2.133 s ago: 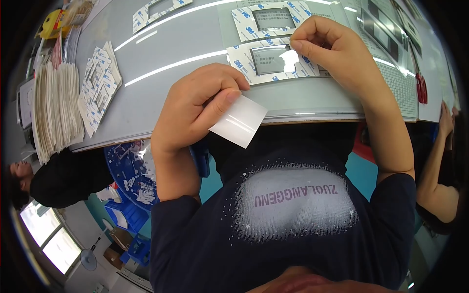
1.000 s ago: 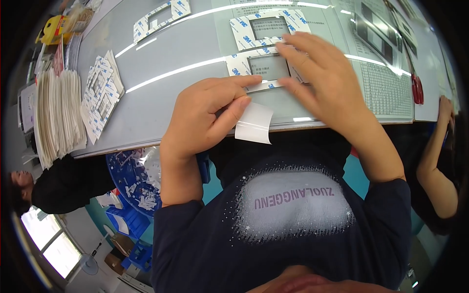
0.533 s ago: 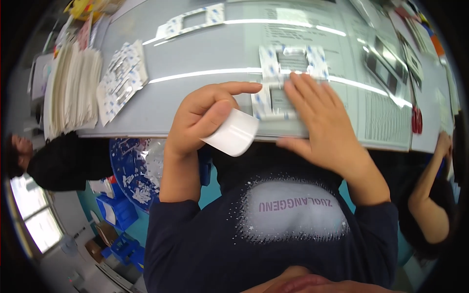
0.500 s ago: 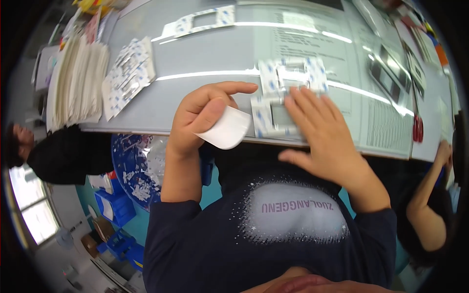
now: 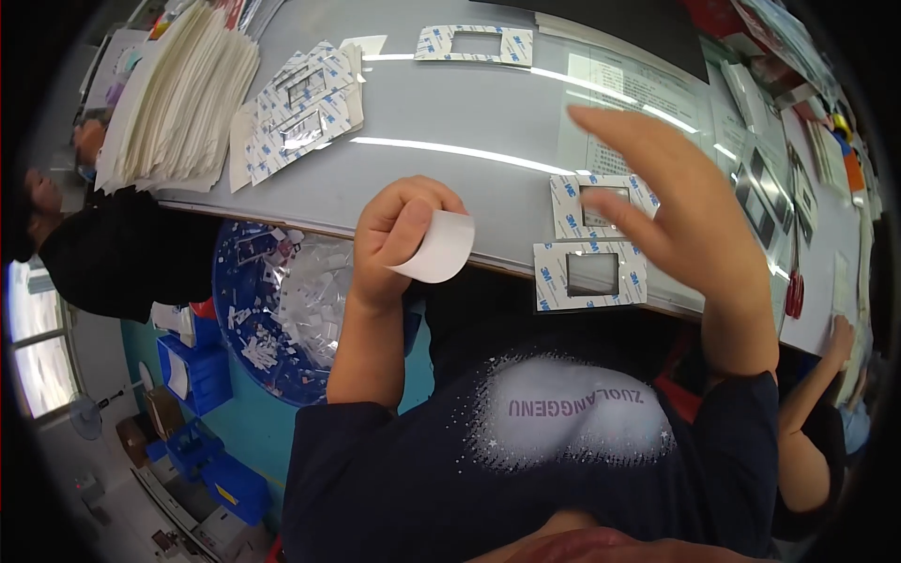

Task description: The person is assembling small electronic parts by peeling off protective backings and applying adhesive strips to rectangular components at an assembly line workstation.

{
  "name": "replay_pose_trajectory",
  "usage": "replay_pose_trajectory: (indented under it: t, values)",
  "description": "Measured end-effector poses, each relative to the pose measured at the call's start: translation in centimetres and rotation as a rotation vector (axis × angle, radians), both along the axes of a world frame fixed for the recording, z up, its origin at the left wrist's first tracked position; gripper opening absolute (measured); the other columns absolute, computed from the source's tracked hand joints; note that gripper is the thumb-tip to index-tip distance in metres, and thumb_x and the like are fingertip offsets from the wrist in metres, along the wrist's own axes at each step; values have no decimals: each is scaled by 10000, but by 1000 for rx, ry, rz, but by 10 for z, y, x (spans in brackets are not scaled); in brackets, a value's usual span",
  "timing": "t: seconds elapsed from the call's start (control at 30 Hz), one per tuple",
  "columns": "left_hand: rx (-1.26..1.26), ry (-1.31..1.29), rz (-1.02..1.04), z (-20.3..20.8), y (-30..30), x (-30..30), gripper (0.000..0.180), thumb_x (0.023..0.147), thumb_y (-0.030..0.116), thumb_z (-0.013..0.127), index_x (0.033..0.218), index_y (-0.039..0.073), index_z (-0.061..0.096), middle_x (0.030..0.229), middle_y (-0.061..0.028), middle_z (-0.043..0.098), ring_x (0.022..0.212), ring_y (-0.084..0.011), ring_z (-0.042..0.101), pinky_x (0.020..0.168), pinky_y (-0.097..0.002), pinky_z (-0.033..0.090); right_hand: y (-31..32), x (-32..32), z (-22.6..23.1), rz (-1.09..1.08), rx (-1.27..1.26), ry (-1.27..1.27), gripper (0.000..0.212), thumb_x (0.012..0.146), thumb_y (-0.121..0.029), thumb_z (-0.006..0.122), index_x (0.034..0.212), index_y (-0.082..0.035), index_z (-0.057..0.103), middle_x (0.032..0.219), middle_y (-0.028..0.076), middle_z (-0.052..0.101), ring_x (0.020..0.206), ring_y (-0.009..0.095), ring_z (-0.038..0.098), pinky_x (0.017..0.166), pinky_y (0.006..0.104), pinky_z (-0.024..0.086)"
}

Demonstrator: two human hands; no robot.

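Note:
My left hand (image 5: 388, 246) is closed, with its thumb pressing a curled white piece of paper or film (image 5: 444, 248) against the fingers, above the table's front edge. Raised over the table to the right, my right hand (image 5: 694, 206) has its fingers stretched out and thumb apart, holding nothing. Under its thumb lies a flat rectangular frame (image 5: 565, 212) with blue-marked white backing, partly hidden by the hand. Closer to me, a similar frame (image 5: 551, 278) with a window lies at the table edge and appears to overhang it.
Another such frame (image 5: 435, 44) lies at the back, and several more form a pile (image 5: 267, 155) beside a tall paper stack (image 5: 178, 113) at left. Below the table stands a blue tub (image 5: 235, 324) of scraps. Red-handled scissors (image 5: 795, 296) lie at right, near another person's arm (image 5: 807, 394).
My right hand has lifted off the nearer frame and moved up and right, uncovering it. My left hand keeps the white piece. The whole view has shifted.

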State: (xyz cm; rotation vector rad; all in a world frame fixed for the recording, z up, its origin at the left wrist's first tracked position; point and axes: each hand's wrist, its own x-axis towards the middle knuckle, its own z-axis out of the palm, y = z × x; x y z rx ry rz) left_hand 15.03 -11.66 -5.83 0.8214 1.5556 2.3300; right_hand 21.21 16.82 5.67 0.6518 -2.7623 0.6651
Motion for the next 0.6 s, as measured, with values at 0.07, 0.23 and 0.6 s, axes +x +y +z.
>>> replay_pose_trajectory:
  t: [0.07, 0.23, 0.6]
  values:
    - [78, -36, -7, -2, -11, -3, 229, 1042, 149, 502, 868, 24, 584, 915, -167, 671, 756, -176, 594, 698, -302, 492, 1, 17, -14, 106, 103, -193, 766, 831, -327, 805, 1486, -67, 506, 1562, 166, 462, 1441, 388, 430, 1162, 488, 368]
    - [369, -183, -244, -12, -53, -10, 264, 1032, 181, 513, 829, 23, 571, 829, -168, 653, 707, -203, 582, 656, -315, 481, -10, 81, -59, 99, 231, -314, 668, 836, -187, 750, 1468, -118, 542, 1565, 164, 461, 1454, 365, 427, 1164, 509, 365]
    - [-1916, -67, 437, -3, -192, 22, 353, 1055, 302, 570, 1076, -20, 710, 927, -106, 740, 871, -199, 680, 792, -323, 515, -5, 75, -37, 106, -161, -303, 485, 822, 48, 619, 1282, -95, 679, 1327, 116, 667, 1240, 324, 629, 978, 408, 539]
